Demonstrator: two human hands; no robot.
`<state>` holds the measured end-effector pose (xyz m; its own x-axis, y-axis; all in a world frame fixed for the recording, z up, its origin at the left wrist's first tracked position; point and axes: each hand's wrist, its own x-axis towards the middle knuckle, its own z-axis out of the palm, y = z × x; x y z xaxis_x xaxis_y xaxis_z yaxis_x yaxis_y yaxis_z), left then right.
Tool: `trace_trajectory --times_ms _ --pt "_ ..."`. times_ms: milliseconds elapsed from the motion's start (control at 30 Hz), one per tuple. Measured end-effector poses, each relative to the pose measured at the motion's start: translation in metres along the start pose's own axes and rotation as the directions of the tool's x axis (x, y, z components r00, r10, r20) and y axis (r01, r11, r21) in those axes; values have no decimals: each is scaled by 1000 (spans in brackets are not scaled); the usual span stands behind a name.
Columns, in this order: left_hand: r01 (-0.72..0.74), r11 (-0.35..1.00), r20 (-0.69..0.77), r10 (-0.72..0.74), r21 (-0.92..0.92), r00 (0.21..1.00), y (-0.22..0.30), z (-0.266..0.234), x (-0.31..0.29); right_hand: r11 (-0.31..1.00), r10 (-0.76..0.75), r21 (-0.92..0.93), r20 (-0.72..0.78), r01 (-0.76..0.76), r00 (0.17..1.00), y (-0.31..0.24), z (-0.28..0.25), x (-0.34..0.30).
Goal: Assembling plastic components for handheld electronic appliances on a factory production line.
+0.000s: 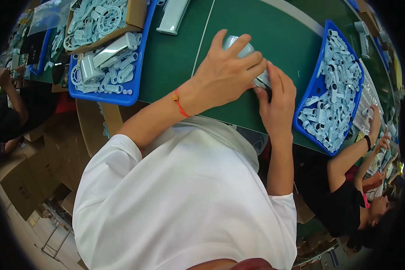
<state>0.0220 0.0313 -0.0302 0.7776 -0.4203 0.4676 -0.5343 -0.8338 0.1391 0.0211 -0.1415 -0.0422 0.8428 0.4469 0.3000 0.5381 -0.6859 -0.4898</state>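
Note:
Over the green tabletop, both hands grip a pale blue-white plastic housing (246,50) with a rounded, glossy end. My left hand (229,69), with a red string bracelet at the wrist, curls its fingers over the housing from above. At the lower end, my right hand (278,96) pinches it between thumb and fingers. A darker edge shows there between the hands. Much of the housing is hidden behind my fingers, so its full shape cannot be told. Farther off to the left, a similar long pale housing (173,18) lies on the table.
A blue tray (105,98) at left holds pale plastic parts and a cardboard box (137,13) of more parts. Another blue tray (308,94) of small pale parts sits at right. Co-workers' arms show at both sides, the nearest being a dark-clad person (321,191) at right.

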Motion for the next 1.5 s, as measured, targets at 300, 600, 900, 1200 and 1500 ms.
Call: trace_trajectory --times_ms 300,600,900,1200,1500 --pt "-19 992 -49 13 -126 999 -11 8 3 999 -30 41 -9 30 1000 6 -4 6" --pt "287 -123 305 -562 -950 769 20 4 -20 279 431 867 270 -412 861 -18 -14 -6" --pt "358 -329 466 -357 -874 809 22 0 9 190 471 919 223 -345 853 -30 -9 2" --pt "381 -453 578 -467 -806 669 -11 -10 46 925 244 -297 -10 -236 970 34 -109 9" --pt "889 379 92 -906 -257 412 -228 33 191 940 128 -335 162 -67 978 74 -97 3"
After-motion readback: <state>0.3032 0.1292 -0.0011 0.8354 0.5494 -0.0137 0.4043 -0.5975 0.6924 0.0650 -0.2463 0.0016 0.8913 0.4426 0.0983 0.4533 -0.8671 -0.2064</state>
